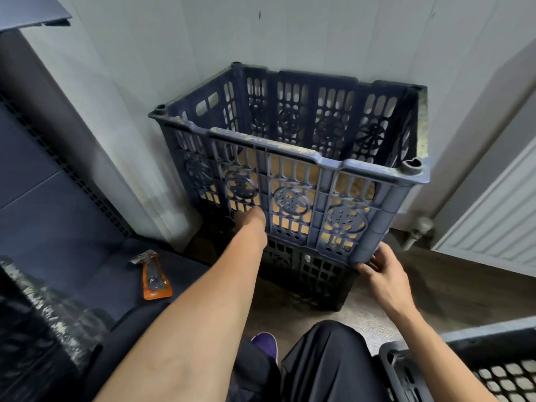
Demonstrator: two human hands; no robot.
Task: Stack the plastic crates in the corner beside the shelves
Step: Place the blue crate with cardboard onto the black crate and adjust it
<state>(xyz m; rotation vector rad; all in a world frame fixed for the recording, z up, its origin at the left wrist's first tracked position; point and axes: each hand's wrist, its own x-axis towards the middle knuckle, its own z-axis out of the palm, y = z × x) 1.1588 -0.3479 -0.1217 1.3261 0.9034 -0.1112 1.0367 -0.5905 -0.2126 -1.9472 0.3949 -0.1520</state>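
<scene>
Blue crate (293,169) is sitting on a black crate (316,274) in the corner; your left hand (251,220) is hooking fingers into its front wall, your right hand (383,271) is gripping its bottom corner.

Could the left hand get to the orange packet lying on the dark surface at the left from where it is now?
Probably yes. The orange packet lies in the open beside the left forearm, with nothing on top of it. The left hand would first have to let go of the blue crate.
</scene>
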